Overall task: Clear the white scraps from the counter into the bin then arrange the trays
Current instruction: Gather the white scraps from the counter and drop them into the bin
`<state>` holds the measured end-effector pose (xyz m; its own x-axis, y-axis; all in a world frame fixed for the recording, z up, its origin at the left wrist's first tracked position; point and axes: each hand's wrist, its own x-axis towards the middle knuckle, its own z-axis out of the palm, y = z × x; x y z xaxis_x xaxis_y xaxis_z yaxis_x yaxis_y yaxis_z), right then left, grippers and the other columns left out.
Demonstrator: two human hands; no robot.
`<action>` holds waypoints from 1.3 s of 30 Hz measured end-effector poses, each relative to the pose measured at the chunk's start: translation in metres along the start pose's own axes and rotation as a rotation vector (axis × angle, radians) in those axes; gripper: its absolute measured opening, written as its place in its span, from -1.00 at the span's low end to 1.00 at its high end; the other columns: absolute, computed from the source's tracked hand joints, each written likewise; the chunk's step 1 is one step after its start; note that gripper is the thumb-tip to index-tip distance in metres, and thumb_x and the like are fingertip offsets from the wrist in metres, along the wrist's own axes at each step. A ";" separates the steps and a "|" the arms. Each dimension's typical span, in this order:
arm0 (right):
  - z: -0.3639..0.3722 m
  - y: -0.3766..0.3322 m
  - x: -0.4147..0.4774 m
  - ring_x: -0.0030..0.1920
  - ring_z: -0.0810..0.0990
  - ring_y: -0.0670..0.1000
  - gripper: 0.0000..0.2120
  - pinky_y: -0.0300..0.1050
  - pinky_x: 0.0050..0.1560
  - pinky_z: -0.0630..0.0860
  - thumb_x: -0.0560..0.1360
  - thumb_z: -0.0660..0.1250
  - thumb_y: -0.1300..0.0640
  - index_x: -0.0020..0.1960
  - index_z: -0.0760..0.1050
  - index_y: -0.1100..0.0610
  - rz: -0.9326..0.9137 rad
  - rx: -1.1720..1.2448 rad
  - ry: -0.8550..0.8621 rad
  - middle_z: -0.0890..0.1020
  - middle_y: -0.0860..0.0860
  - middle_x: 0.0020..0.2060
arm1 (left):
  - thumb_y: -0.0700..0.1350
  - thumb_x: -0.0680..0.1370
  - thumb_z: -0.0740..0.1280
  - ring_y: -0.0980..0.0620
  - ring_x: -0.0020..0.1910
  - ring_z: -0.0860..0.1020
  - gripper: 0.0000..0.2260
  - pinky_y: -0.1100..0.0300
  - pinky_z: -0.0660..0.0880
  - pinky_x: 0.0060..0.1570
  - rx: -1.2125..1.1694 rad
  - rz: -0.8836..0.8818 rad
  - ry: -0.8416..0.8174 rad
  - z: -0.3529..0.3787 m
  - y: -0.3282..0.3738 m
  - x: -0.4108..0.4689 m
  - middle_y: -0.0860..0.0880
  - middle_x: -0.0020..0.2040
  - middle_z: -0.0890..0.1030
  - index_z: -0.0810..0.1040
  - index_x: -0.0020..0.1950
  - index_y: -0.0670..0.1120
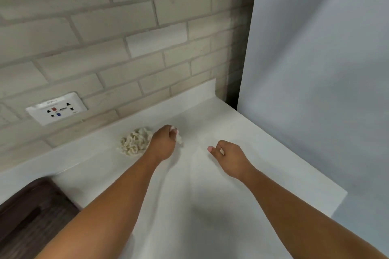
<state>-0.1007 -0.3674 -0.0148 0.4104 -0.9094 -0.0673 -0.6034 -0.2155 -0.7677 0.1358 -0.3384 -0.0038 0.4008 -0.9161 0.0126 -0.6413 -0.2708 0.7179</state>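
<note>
A heap of white curly scraps (134, 142) lies on the white counter (210, 195) near the brick wall. My left hand (163, 143) sits just right of the heap, its fingers curled round a few white scraps (178, 137) that poke out below the fingertips. My right hand (228, 156) hovers over the counter further right, fingers loosely curled with the thumb against the forefinger; nothing shows in it. No bin or tray is in view.
A white wall socket (56, 108) is set in the brick wall at the left. A tall pale grey panel (315, 69) closes off the counter's right side. A dark wooden surface (31, 216) lies below the counter's left edge.
</note>
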 end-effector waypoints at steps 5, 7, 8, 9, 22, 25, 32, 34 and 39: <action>-0.029 0.003 -0.030 -0.40 0.47 -0.16 -0.73 -0.40 -0.38 0.35 0.56 0.32 0.01 -0.21 0.33 0.11 -0.054 0.124 0.010 0.68 -0.02 -0.32 | 0.10 0.64 0.21 -0.07 -0.20 0.56 -0.66 -0.05 0.63 0.00 -0.629 -0.197 -0.031 0.000 0.042 -0.049 -0.17 -0.15 0.50 0.45 -0.03 -0.20; -0.044 0.008 -0.045 -0.46 0.43 -0.17 -0.74 -0.36 -0.42 0.33 0.55 0.33 0.02 -0.19 0.32 0.10 -0.058 0.149 0.013 0.62 -0.02 -0.38 | 0.03 0.59 0.33 -0.07 -0.23 0.55 -0.72 0.00 0.63 -0.08 -0.708 -0.166 -0.110 0.006 0.058 -0.070 -0.16 -0.19 0.46 0.39 -0.13 -0.15; -0.052 0.012 -0.053 -0.48 0.40 -0.16 -0.74 -0.36 -0.43 0.32 0.55 0.34 0.01 -0.19 0.33 0.10 -0.063 0.131 0.025 0.56 -0.03 -0.41 | -0.03 0.57 0.38 -0.07 -0.24 0.56 -0.74 0.03 0.62 -0.11 -0.726 -0.160 -0.157 0.010 0.067 -0.081 -0.15 -0.19 0.47 0.36 -0.17 -0.11; -0.060 0.016 -0.062 -0.46 0.38 -0.13 -0.74 -0.35 -0.43 0.32 0.54 0.34 -0.02 -0.18 0.35 0.10 -0.070 0.098 0.042 0.49 -0.05 -0.41 | -0.11 0.56 0.40 -0.08 -0.25 0.57 -0.73 0.06 0.60 -0.13 -0.733 -0.159 -0.199 0.016 0.075 -0.090 -0.15 -0.19 0.49 0.33 -0.20 -0.08; -0.156 0.129 -0.210 -0.47 0.24 -0.11 -0.49 -0.24 -0.41 0.20 0.62 0.16 -0.11 -0.42 0.17 0.09 0.052 -0.014 0.069 0.27 -0.07 -0.52 | 0.23 0.61 0.15 -0.01 -0.18 0.50 -0.62 0.06 0.61 -0.09 -0.222 -0.145 -0.506 0.177 0.185 -0.233 -0.08 -0.06 0.52 0.43 0.09 -0.09; -0.172 0.158 -0.244 -0.46 0.32 -0.12 -0.51 -0.23 -0.36 0.27 0.63 0.16 -0.07 -0.43 0.23 0.08 0.118 0.014 0.046 0.35 -0.06 -0.51 | 0.34 0.56 0.14 0.01 -0.14 0.53 -0.44 0.21 0.55 -0.27 -0.197 -0.137 -0.552 0.214 0.201 -0.266 -0.16 0.19 0.55 0.43 0.30 -0.09; -0.178 0.233 -0.295 -0.47 0.32 -0.13 -0.51 -0.27 -0.37 0.26 0.64 0.15 -0.05 -0.45 0.22 0.04 0.222 -0.005 0.012 0.34 -0.07 -0.52 | 0.19 0.62 0.18 -0.01 -0.43 0.53 -0.63 -0.04 0.58 -0.24 -0.282 -0.151 -0.657 0.293 0.200 -0.320 -0.04 -0.40 0.53 0.43 -0.18 -0.08; -0.170 0.256 -0.306 -0.45 0.30 -0.12 -0.51 -0.20 -0.36 0.25 0.64 0.12 -0.06 -0.43 0.21 0.06 0.258 -0.033 -0.014 0.34 -0.05 -0.50 | 0.17 0.60 0.21 -0.01 -0.40 0.53 -0.67 -0.05 0.58 -0.21 -0.223 -0.152 -0.692 0.315 0.184 -0.332 -0.03 -0.39 0.54 0.44 -0.20 -0.04; -0.127 0.324 -0.321 -0.31 0.39 0.01 -0.63 -0.09 -0.28 0.28 0.66 0.09 0.02 -0.31 0.28 0.09 0.408 0.035 -0.037 0.42 0.01 -0.38 | 0.09 0.60 0.29 0.03 -0.28 0.49 -0.74 0.20 0.39 -0.33 -0.081 -0.234 -0.676 0.370 0.133 -0.347 0.03 -0.28 0.54 0.48 -0.21 -0.02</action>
<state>-0.5146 -0.1901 -0.1609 0.1671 -0.9042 -0.3930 -0.6984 0.1728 -0.6946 -0.3307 -0.1661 -0.1700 0.0125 -0.8262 -0.5632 -0.5273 -0.4840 0.6983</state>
